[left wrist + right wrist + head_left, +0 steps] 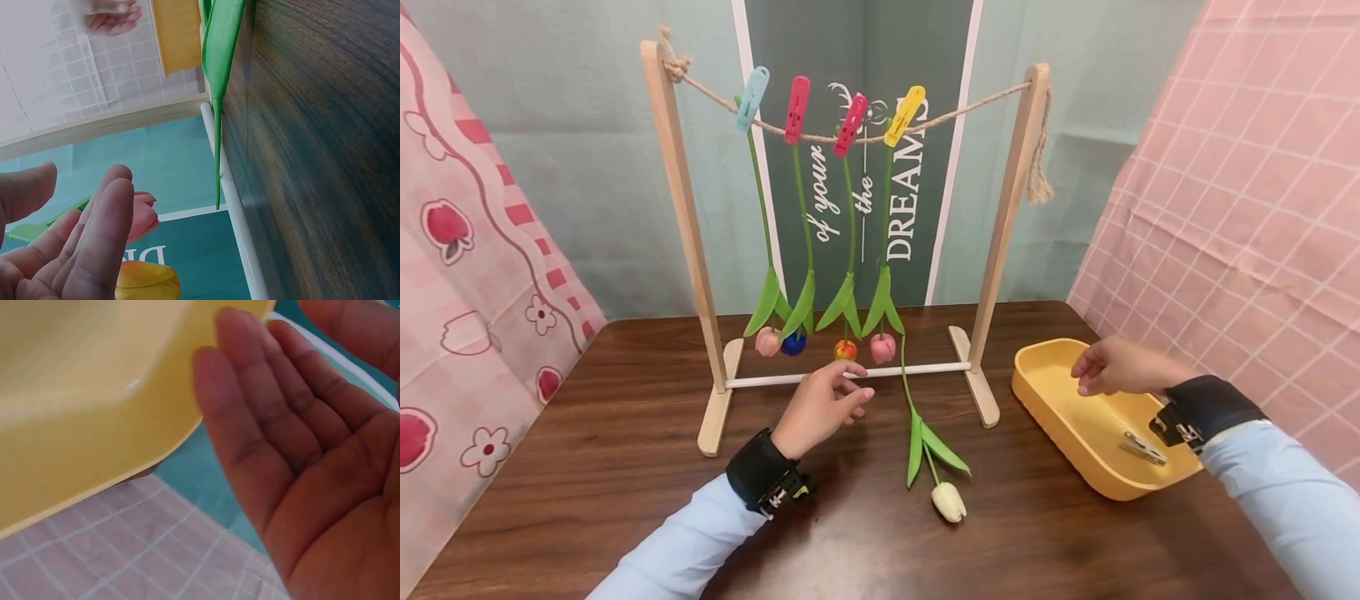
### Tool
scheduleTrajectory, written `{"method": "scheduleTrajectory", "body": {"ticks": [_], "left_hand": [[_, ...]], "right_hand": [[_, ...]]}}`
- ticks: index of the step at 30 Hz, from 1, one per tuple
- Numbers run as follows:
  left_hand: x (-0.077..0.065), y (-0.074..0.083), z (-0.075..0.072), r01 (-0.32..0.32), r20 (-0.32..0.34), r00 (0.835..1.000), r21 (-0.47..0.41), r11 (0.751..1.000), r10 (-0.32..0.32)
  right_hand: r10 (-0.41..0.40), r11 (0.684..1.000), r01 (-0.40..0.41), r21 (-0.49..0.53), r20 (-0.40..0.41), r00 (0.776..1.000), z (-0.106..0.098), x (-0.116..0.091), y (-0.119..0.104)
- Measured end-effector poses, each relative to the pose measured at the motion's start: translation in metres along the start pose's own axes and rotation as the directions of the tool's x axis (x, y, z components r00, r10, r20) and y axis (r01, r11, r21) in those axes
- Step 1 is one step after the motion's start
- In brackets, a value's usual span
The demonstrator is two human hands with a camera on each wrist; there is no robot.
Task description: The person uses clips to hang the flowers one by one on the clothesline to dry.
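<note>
My left hand (822,407) is held over the table in front of the rack's white bar (925,369), fingers loosely bent and holding nothing. To its right a white artificial tulip (949,502) lies on the table, bloom toward me. My right hand (1122,367) hovers over a yellow basin (1045,417), its palm bare in the right wrist view. One clothespin (1144,448) lies inside the basin. Several tulips hang upside down from a rope (973,111), pinned by a light blue clothespin (752,98), two red ones, and a yellow clothespin (906,115).
The wooden rack's left post (685,208) and right post (1011,217) stand on feet on the brown table (625,500). A pink checked cloth (1247,167) hangs at the right, a fruit-patterned cloth (475,275) at the left. Behind is a green curtain with lettering.
</note>
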State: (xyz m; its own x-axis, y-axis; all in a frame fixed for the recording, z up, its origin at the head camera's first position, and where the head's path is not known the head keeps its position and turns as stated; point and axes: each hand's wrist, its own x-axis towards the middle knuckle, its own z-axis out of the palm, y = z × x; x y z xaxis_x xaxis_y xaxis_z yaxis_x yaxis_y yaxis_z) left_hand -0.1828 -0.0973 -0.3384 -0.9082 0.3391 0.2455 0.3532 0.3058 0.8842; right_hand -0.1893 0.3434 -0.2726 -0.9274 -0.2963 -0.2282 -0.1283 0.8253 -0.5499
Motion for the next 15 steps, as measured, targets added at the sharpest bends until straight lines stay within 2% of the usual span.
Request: {"method": "scheduleTrajectory", "body": {"ticks": [4, 9, 15], "left_hand": [[-0.002, 0.001, -0.001, 0.000, 0.004, 1.000, 0.007, 1.000, 0.000], [-0.004, 0.000, -0.001, 0.000, 0.015, 1.000, -0.004, 1.000, 0.000], [-0.005, -0.002, -0.001, 0.010, 0.021, 1.000, -0.009, 1.000, -0.009]], "right_hand": [[0.036, 0.993, -0.033, -0.115, 0.021, 0.999, 0.001, -0.003, 0.009], [0.070, 0.965, -0.070, -0.253, -0.010, 0.997, 0.006, -0.008, 0.017], [0.127, 0.930, -0.130, -0.344, -0.031, 0.991, 0.015, -0.014, 0.026]]}}
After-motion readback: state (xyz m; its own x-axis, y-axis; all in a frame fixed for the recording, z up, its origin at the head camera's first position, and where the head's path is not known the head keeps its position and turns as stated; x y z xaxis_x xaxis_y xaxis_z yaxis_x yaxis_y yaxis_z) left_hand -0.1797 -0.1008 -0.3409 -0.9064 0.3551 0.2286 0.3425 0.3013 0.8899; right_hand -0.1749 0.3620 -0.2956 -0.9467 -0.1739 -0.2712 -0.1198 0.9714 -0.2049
